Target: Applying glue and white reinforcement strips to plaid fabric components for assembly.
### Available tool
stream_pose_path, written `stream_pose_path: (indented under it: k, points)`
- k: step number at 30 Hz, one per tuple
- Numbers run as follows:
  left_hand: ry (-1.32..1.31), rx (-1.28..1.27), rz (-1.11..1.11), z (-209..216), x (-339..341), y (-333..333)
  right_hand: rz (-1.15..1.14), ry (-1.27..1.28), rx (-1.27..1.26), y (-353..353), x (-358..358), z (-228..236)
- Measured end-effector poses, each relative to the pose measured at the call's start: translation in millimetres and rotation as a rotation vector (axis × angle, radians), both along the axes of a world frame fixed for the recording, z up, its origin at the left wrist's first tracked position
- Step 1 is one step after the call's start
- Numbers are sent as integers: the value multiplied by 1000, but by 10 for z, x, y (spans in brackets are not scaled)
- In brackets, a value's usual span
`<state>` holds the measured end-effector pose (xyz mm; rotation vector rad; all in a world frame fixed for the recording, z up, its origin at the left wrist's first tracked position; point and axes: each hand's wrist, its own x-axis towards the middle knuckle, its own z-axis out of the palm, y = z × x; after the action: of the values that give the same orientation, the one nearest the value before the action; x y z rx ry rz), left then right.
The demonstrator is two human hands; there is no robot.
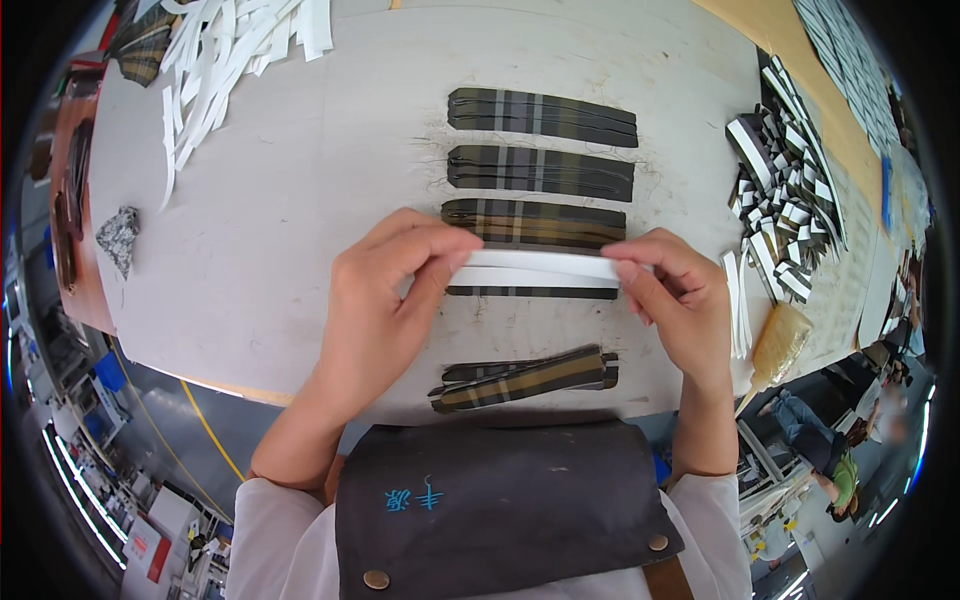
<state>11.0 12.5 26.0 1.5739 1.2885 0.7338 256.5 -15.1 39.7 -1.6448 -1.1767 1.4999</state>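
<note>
Here, the left hand [385, 300] and right hand [680, 295] each pinch 1 end of a white strip [545, 266] between thumb and finger; it spans the gap between them. Beyond the hands lie 3 plaid pieces [520, 172], with crossed plaid pieces [530, 383] on their near side. Loose white ribbons [240, 60] lie far ahead of the left hand.

We look down on a pale grey table [250, 230] with a tan border [740, 25] at its far right corner. A red-brown bench [92, 300] meets its left edge. Past the near left corner we see grey floor [165, 400] with yellow lines [210, 428], a white cabinet [165, 510] and bright lights [72, 495]. Beyond the near right corner we make out more lights [923, 440], the furniture there blurred.
</note>
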Motion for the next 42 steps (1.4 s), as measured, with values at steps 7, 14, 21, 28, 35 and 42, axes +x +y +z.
stream_pose_path:
  k: [7,14,21,28,35,42]
  points:
    - [189,36,194,-95,91,82,-94,-292,322,67,-87,-272]
    - [253,108,188,-161,108,96,-75,-418,362,116,-148,-259]
    - [250,65,193,-160,122,105,-71,-477,378,100,-146,-303]
    - [239,-25,206,-112,116,122,-127,-707,390,-54,273,-98]
    - [177,11,227,-68,80,142,-22,-1030,218,-480,829,12]
    - [109,68,257,-37,18,91,-88,-975,239,-493,797,63]
